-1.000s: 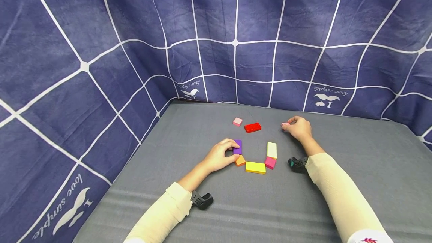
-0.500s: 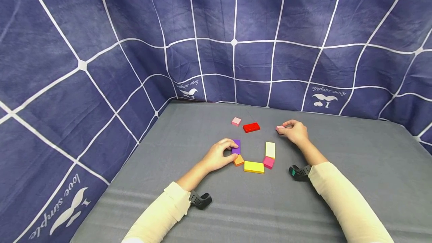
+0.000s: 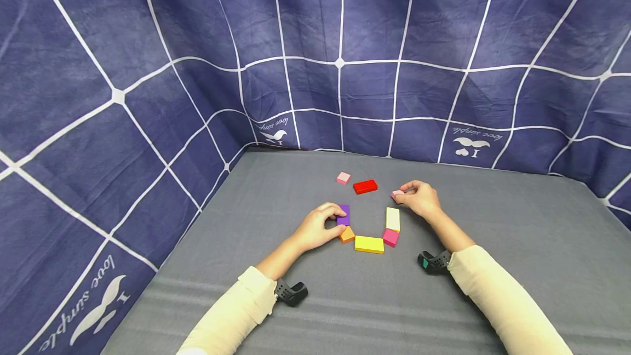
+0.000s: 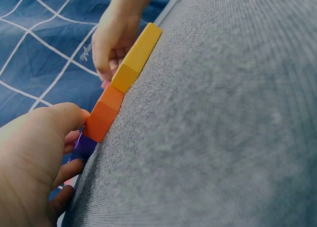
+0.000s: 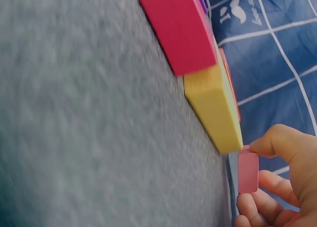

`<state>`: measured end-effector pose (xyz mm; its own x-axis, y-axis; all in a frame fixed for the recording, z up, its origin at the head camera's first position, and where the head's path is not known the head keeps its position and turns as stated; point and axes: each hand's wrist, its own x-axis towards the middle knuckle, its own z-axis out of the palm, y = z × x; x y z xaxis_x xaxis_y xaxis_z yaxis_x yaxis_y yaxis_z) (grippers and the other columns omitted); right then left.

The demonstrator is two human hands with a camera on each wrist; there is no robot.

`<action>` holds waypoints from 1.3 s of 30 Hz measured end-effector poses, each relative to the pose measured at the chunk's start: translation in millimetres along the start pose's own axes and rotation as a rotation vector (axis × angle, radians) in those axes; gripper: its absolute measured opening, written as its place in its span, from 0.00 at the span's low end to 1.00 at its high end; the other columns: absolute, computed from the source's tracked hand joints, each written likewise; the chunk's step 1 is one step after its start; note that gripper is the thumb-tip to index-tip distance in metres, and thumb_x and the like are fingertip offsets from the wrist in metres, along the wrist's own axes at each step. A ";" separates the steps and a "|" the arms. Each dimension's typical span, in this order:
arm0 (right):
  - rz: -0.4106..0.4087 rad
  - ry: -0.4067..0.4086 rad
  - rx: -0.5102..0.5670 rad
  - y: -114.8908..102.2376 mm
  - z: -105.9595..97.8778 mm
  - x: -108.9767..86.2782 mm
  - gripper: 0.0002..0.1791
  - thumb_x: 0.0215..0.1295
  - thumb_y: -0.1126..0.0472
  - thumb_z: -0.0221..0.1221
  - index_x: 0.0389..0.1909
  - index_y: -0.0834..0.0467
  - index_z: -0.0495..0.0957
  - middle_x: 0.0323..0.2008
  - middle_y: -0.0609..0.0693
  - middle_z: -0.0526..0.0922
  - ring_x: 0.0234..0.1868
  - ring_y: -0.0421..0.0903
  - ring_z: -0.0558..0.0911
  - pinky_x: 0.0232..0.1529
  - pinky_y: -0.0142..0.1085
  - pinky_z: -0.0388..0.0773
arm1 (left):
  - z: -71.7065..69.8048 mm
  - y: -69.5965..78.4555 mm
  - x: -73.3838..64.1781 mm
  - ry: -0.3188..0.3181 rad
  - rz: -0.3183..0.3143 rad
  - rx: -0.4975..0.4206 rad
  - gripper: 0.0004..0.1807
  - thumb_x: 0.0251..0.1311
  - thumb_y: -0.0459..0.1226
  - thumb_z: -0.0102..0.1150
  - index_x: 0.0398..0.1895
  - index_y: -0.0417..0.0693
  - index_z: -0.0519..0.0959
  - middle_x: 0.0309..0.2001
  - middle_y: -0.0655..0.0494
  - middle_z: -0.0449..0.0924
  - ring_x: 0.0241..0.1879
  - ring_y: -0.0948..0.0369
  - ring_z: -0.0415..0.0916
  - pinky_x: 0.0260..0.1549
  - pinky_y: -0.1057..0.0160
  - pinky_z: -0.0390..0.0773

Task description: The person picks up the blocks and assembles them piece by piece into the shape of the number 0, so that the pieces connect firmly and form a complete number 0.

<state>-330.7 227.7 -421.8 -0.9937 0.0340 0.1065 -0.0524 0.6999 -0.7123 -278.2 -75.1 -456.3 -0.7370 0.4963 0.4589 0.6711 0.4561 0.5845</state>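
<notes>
A makeshift counter-top station is shown; whether it is set in a home, a lab or an office cannot be told, since the room beyond is hidden; the space is screened at the back and on the left by navy fabric (image 3: 439,26), by which folds, white grid lines and moustache prints (image 3: 470,144) with upside-down "love simple" lettering are displayed; the counter (image 3: 517,218) is covered in grey cloth; coloured blocks (image 3: 369,244) are laid out on it; black devices (image 3: 434,261) are worn at both wrists.
</notes>
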 end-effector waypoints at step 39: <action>-0.035 -0.103 -0.059 -18.4 18.8 -7.9 0.17 0.58 0.53 0.64 0.39 0.64 0.77 0.27 0.53 0.78 0.28 0.48 0.75 0.29 0.36 0.68 | -1.1 0.8 -0.4 -0.001 0.002 0.002 0.14 0.56 0.33 0.67 0.45 0.40 0.81 0.48 0.49 0.79 0.45 0.57 0.78 0.50 0.63 0.75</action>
<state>-323.8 201.2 -422.6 -0.9964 -0.0628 0.0567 -0.0847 0.7399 -0.6673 -277.4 -75.7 -455.3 -0.7356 0.4978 0.4595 0.6727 0.4569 0.5820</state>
